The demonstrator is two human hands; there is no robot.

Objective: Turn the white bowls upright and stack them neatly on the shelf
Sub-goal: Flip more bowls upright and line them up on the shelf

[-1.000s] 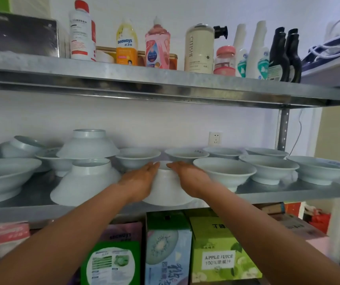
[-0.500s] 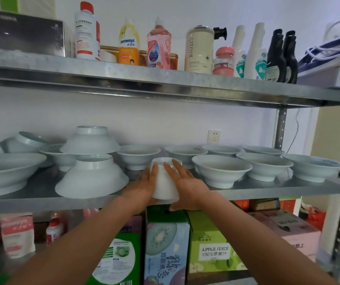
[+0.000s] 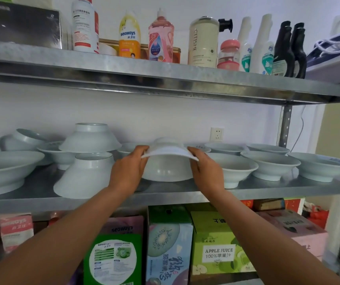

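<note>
Nearest, below the working level, stand cartons, an apple juice carton point(image 3: 218, 249) among them. Both forearms reach up over them to the front of the shelf point(image 3: 165, 195). The left hand point(image 3: 129, 169) and the right hand point(image 3: 206, 171) each grip an opposite side of one white bowl point(image 3: 168, 170), fingertips hooked on its flared rim. The bowl sits straight ahead between the hands, equally near to both. Its rim runs left to right and its rounded body hangs below, close to the shelf board; whether it touches the board I cannot tell. It looks about upright, though the view leaves some doubt. Just beside the right hand stands an upright bowl point(image 3: 234, 167), the likeliest base for a stack, so the carry probably goes rightward. To the left lies an upturned bowl point(image 3: 82, 179), not yet turned, with another upturned bowl point(image 3: 90, 138) behind it. More upright bowls line the wall.
</note>
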